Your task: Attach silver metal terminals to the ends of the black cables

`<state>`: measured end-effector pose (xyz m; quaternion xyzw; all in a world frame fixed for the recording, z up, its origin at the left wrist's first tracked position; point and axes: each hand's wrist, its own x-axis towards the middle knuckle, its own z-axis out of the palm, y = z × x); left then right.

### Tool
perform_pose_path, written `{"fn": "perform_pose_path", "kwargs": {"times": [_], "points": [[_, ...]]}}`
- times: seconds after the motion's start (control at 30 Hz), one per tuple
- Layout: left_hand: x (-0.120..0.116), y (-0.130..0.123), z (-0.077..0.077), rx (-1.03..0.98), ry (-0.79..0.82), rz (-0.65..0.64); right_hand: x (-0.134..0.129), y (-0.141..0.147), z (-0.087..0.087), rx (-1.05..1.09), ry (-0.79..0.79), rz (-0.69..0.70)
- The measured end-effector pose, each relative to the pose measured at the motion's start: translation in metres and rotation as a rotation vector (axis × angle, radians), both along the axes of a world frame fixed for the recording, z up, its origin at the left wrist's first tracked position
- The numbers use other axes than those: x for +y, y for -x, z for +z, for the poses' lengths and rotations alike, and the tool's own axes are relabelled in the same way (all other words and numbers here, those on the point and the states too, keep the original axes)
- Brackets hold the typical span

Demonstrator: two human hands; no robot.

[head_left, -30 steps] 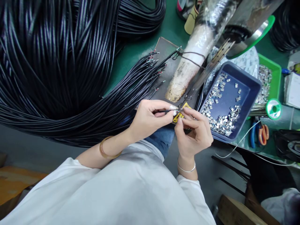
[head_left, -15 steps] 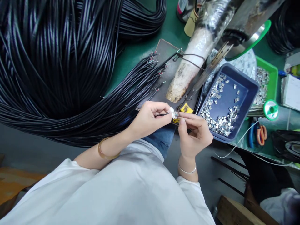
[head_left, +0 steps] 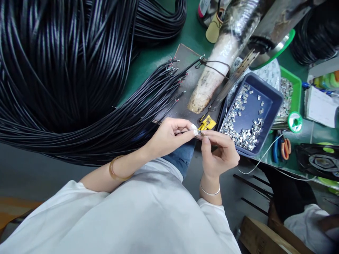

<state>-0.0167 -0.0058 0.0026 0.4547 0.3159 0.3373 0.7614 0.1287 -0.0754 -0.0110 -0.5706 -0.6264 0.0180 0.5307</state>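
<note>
Head cam: left hand (head_left: 172,135) has a narrow grip, thumb and forefinger clamped on a black cable (head_left: 180,132), with the cable's end poking out just past the fingertips. Right hand (head_left: 221,150) is pinched narrow right up at that end, but I honestly can't tell what's between its fingers. Most of the held cable is behind the left hand, and the tip is a tiny dark, shiny blur. A yellow piece (head_left: 208,122) sits just beyond the fingertips, its near edge partly covered by them. The big bunch of cables (head_left: 66,137) on the left runs out of frame, and the bottle (head_left: 203,10) up top is cut off too, so its label isn't legible. Notepad (head_left: 321,106) on the counter (head_left: 148,67) has marks, way too faint to read.
</note>
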Motion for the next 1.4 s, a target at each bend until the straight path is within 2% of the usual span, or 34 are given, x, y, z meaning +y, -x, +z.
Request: {"fn": "perform_pose_path", "kwargs": {"times": [0.1, 0.2, 0.4, 0.6, 0.83, 1.27, 1.4], "points": [[0.002, 0.0, -0.001, 0.019, -0.011, 0.061, 0.001, 0.001, -0.002, -0.067, 0.006, -0.082], [0.003, -0.001, -0.002, 0.045, -0.042, 0.102, 0.002, 0.003, -0.003, -0.076, 0.036, -0.067], [0.006, -0.004, -0.002, 0.105, -0.103, 0.117, 0.005, 0.003, -0.006, -0.201, -0.026, -0.101], [0.009, -0.008, -0.005, 0.08, -0.166, 0.156, 0.01, 0.002, -0.008, -0.177, -0.034, -0.112], [0.008, -0.007, -0.004, 0.153, -0.294, 0.195, 0.015, 0.005, -0.004, -0.138, -0.076, -0.127], [0.014, -0.005, -0.001, 0.137, -0.107, 0.08, 0.01, 0.005, -0.01, -0.159, -0.094, -0.077], [0.01, -0.001, -0.002, 0.168, -0.145, 0.004, 0.002, -0.006, -0.006, -0.113, 0.009, -0.024]]}}
